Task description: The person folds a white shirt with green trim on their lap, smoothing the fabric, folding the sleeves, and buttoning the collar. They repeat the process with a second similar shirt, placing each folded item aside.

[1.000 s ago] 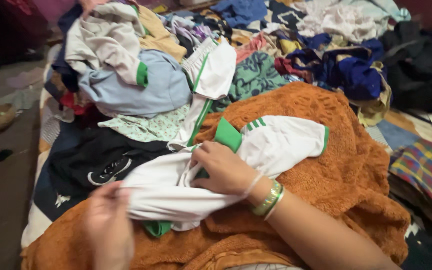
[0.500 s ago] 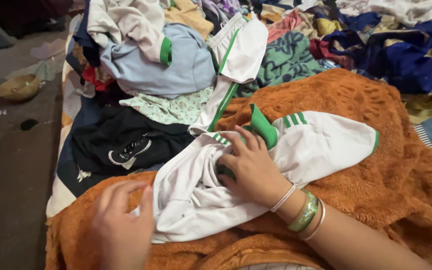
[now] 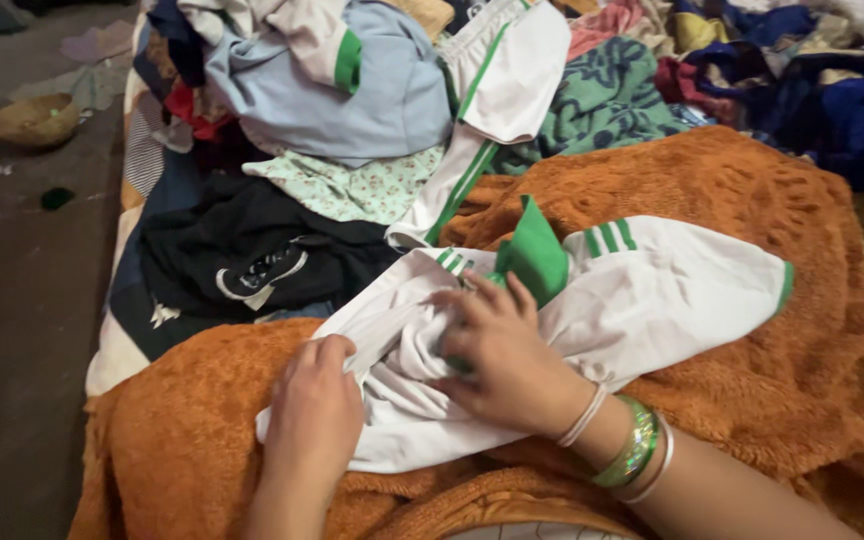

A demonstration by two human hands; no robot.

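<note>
A white shirt with a green collar and green stripes (image 3: 642, 300) lies on an orange fuzzy blanket (image 3: 752, 190). My right hand (image 3: 502, 350), with green and white bangles at the wrist, presses flat on the shirt's middle just below the green collar. My left hand (image 3: 317, 410) pinches a fold of the white fabric at the shirt's left edge.
A pile of mixed clothes fills the far side: a black garment (image 3: 252, 250), a light blue one (image 3: 342, 100), a white and green piece (image 3: 502, 70), dark blue cloth (image 3: 842, 110). A dark floor (image 3: 22, 330) runs along the left, with a shallow bowl (image 3: 32, 118) on it.
My left hand has moved right onto the shirt's edge and taken hold of a fold. My right hand stays pressed on the shirt. The view has shifted slightly.
</note>
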